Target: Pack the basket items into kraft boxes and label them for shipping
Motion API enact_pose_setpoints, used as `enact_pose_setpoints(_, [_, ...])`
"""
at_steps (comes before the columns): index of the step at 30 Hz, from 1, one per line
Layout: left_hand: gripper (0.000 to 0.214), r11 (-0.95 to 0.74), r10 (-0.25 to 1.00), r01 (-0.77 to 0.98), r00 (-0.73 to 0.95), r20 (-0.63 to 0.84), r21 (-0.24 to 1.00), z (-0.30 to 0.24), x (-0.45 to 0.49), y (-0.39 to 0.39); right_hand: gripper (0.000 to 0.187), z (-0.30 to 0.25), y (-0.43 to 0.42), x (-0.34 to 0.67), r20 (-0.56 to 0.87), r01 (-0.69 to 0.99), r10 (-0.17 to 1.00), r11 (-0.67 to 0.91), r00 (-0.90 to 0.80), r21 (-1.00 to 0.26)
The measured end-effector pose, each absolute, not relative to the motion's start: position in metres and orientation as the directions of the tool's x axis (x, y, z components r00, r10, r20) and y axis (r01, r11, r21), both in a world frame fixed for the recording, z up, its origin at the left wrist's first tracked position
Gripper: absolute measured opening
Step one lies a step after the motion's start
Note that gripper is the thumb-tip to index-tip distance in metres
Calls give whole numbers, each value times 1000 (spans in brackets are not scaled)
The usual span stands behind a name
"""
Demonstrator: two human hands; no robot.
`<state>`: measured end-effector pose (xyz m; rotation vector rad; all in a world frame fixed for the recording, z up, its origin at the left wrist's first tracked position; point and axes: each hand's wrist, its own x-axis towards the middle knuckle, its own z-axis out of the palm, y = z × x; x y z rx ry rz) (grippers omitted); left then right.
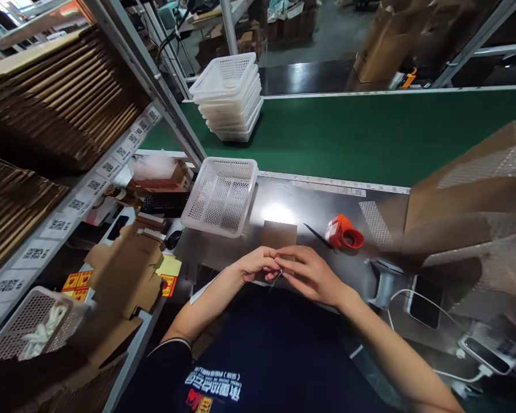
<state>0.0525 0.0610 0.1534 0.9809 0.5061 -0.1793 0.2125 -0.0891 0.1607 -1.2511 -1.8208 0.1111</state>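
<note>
Fingers of the left hand are pinching a thin, unidentifiable item by the near edge of the desk, handling apparently unfinished, the right hand meeting it with unclear grip.

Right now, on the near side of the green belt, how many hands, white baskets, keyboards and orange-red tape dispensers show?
Left hand and right hand: 2
White baskets: 2
Keyboard: 1
Tape dispenser: 1
Total: 6
</note>
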Motion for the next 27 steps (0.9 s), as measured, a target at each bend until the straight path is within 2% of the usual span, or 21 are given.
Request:
enact_pose_setpoints(2, [35,618,81,342,868,-490,708,142,51,60,36,144,-90,199,664,740,748,449,-4,-501])
enact_pose_setpoints(5, [37,698,62,333,854,-517,634,119,46,60,22,119,-91,188,623,716,766,347,156,-606])
enact_pose_setpoints(8, [38,761,32,340,831,-555,553,95,40,62,20,98,-88,187,471,634,848,229,243,-739])
enact_pose_setpoints(12, [32,794,10,343,818,-575,502,72,34,63,26,76,-79,187,179,485,963,61,200,-872])
enact_pose_setpoints(15, [35,799,125,280,789,-602,532,61,33,59,29,68,-73,184,-14,315,953,-114,302,-942])
enact_pose_setpoints(17, [43,768,192,264,774,-604,583,59,32,56,41,67,-71,182,-105,200,927,-187,361,-962])
enact_pose_setpoints(20, [52,647,237,302,792,-562,700,62,29,53,62,71,-67,181,-171,76,913,-214,370,-974])
enact_pose_setpoints(21, [54,609,261,297,801,-539,735,65,28,53,63,73,-65,182,-185,46,911,-217,369,-975])
enact_pose_setpoints(23, [56,570,315,256,809,-496,781,71,27,54,55,78,-61,184,-222,7,912,-239,344,-971])
enact_pose_setpoints(25, [58,562,361,209,808,-465,800,78,26,56,47,86,-58,188,-269,21,921,-286,280,-958])
enact_pose_setpoints(27, [59,567,352,201,818,-456,799,85,26,60,50,98,-55,194,-298,69,932,-317,207,-946])
